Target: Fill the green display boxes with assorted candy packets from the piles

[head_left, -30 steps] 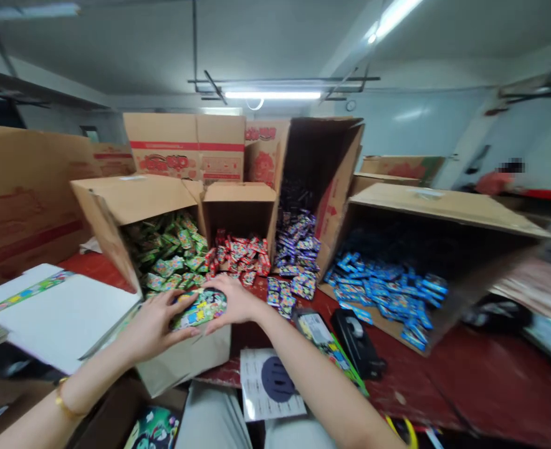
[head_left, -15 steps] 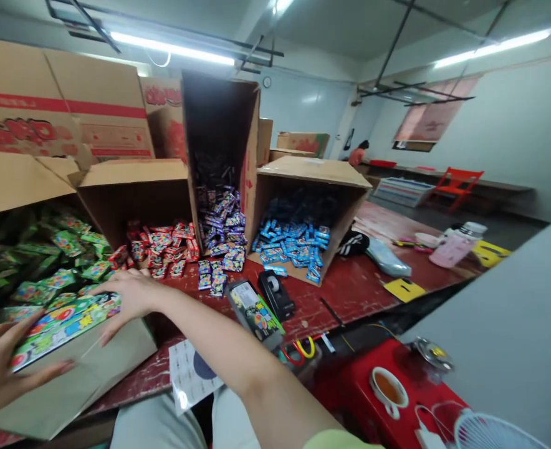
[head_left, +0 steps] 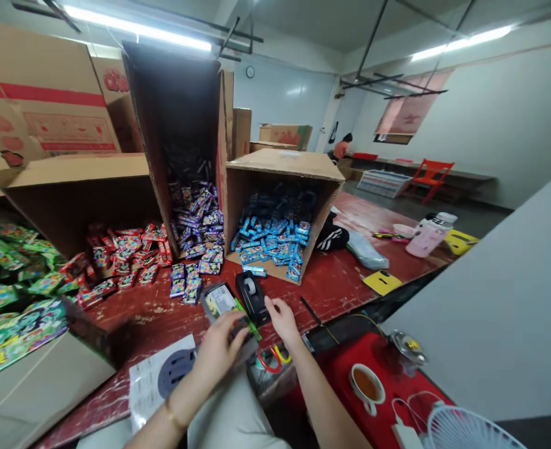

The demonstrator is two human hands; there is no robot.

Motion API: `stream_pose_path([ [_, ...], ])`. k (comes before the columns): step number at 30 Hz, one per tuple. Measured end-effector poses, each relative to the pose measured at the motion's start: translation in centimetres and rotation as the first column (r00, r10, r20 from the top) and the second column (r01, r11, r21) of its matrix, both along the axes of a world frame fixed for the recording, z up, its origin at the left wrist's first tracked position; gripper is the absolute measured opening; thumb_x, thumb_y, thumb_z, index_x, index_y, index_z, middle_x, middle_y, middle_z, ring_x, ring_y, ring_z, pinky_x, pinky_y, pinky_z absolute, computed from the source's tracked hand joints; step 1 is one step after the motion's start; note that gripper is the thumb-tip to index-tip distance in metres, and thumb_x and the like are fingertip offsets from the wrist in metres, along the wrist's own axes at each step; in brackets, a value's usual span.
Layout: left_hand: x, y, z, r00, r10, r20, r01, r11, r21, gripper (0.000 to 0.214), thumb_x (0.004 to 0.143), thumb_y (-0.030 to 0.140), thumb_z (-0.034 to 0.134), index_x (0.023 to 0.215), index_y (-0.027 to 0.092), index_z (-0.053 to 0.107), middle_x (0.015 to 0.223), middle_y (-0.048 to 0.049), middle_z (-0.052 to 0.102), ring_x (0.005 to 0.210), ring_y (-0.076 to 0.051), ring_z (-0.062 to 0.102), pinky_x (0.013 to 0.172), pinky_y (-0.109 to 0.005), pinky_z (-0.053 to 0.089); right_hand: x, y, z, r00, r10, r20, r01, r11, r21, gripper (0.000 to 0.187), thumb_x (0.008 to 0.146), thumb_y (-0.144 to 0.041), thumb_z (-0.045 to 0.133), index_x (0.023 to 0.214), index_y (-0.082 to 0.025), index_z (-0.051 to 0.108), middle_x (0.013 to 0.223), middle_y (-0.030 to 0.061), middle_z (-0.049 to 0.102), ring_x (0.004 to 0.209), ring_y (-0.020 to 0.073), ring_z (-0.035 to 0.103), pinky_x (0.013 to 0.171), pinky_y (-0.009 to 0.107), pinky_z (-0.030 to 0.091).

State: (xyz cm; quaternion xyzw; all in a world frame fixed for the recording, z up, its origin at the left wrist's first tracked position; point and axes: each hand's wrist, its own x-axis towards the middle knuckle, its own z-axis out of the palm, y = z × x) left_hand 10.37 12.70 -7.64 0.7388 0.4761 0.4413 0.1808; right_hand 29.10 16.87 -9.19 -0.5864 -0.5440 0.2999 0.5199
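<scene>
My left hand (head_left: 222,346) is at the near end of a small printed box (head_left: 220,298), its fingers curled over the edge; part of the box is hidden under it. My right hand (head_left: 282,321) is beside the near end of a black tape dispenser (head_left: 252,296), fingers bent with the tips together. Whether tape is between them is too small to see. At the far left stands a grey-sided carton (head_left: 51,386) with packed printed goods (head_left: 20,340) on top. A sheet with a dark round print (head_left: 151,374) lies at the table's front edge.
Open cardboard boxes hold green (head_left: 14,249), red (head_left: 128,246), purple (head_left: 198,215) and blue (head_left: 273,243) wrapped packets. Scissors with red and yellow handles (head_left: 270,360) sit below the edge. A cup of tea (head_left: 366,383) stands on a red stool at right, beside a white fan (head_left: 462,430).
Both hands have left the carton of packed goods at left. The left now reaches the small printed box, and the right has come to the tape dispenser. The view has swung right.
</scene>
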Motion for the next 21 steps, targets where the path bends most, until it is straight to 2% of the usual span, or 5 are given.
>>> stream_pose_path([
  [4, 4.3, 2.0, -2.4, 0.999, 0.019, 0.027, -0.017, 0.997, -0.079, 0.035, 0.078, 0.013, 0.059, 0.11, 0.02, 0.047, 0.09, -0.0045, 0.065, 0.077, -0.019, 0.067, 0.072, -0.036, 0.056, -1.4, 0.3, -1.0, 0.988, 0.063, -0.139, -0.075, 0.994, -0.082, 0.047, 0.065, -0.063, 0.064, 0.067, -0.017, 0.071, 0.091, 0.0129, 0.069, 0.091, 0.0292, 0.062, 0.085, 0.042, 0.046],
  [11, 4.2, 1.0, -2.3, 1.0, 0.001, -0.006, -0.002, 0.993, -0.121, 0.029, 0.085, 0.014, 0.051, 0.113, 0.02, 0.044, 0.097, -0.0073, 0.061, 0.088, -0.021, 0.065, 0.079, -0.039, 0.054, -0.5, -2.2, -2.0, 0.924, 0.079, -0.375, -0.133, 0.984, -0.121, 0.037, 0.07, -0.054, 0.066, 0.076, -0.018, 0.073, 0.126, 0.0131, 0.06, 0.111, 0.0272, 0.058, 0.098, 0.041, 0.041],
  [13, 4.1, 0.7, -2.1, 0.999, -0.029, -0.034, 0.024, 0.992, -0.122, 0.028, 0.088, 0.014, 0.047, 0.115, 0.021, 0.048, 0.1, -0.0076, 0.059, 0.091, -0.021, 0.064, 0.082, -0.038, 0.053, -0.2, -3.8, -2.5, 0.918, 0.056, -0.393, -0.119, 0.983, -0.138, 0.033, 0.068, -0.05, 0.07, 0.072, -0.018, 0.073, 0.124, 0.013, 0.061, 0.112, 0.0284, 0.058, 0.1, 0.043, 0.039],
  [17, 4.5, 0.8, -2.0, 0.99, -0.113, -0.084, 0.101, 0.987, -0.127, 0.029, 0.09, 0.014, 0.044, 0.112, 0.024, 0.059, 0.092, -0.0058, 0.058, 0.084, -0.019, 0.064, 0.077, -0.035, 0.055, -0.2, -5.3, -3.5, 0.963, -0.088, -0.253, 0.055, 0.989, -0.135, 0.03, 0.064, -0.049, 0.072, 0.061, -0.02, 0.071, 0.111, 0.0131, 0.067, 0.106, 0.0292, 0.06, 0.099, 0.045, 0.04],
  [21, 5.7, 0.2, -0.5, 0.986, -0.134, -0.101, 0.127, 0.989, -0.076, 0.029, 0.088, 0.018, 0.049, 0.113, 0.026, 0.06, 0.099, -0.0057, 0.061, 0.085, -0.019, 0.066, 0.077, -0.033, 0.056, 1.4, -6.1, -3.3, 0.981, -0.065, -0.182, 0.053, 0.996, -0.072, 0.029, 0.064, -0.051, 0.07, 0.061, -0.022, 0.071, 0.101, 0.011, 0.072, 0.098, 0.0278, 0.064, 0.092, 0.042, 0.048],
])
